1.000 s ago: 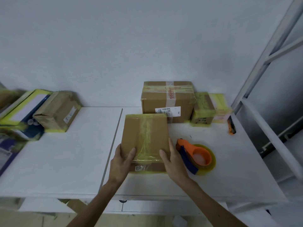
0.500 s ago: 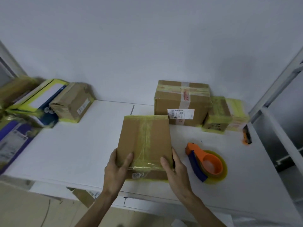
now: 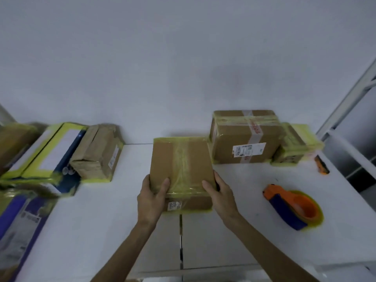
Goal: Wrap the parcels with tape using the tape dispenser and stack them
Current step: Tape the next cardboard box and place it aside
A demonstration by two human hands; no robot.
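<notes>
I hold a brown cardboard parcel (image 3: 181,163) wrapped in clear yellowish tape, in the middle of the white table (image 3: 101,220). My left hand (image 3: 151,197) grips its near left corner and my right hand (image 3: 218,195) grips its near right corner. The orange and blue tape dispenser (image 3: 293,208) lies on the table to the right, apart from my hands. A larger taped box with a white label (image 3: 242,137) stands behind on the right, with a smaller yellow-taped parcel (image 3: 293,145) beside it.
On the left lie a paper-wrapped parcel (image 3: 97,153), a blue and white box with yellow tape (image 3: 50,153) and further parcels at the left edge (image 3: 18,224). An orange cutter (image 3: 321,165) lies at the right back. A white metal frame (image 3: 345,110) rises on the right.
The view has swung left, so the dispenser and back boxes now sit further right. Both hands keep the same grip on the parcel, which has moved left over the table seam.
</notes>
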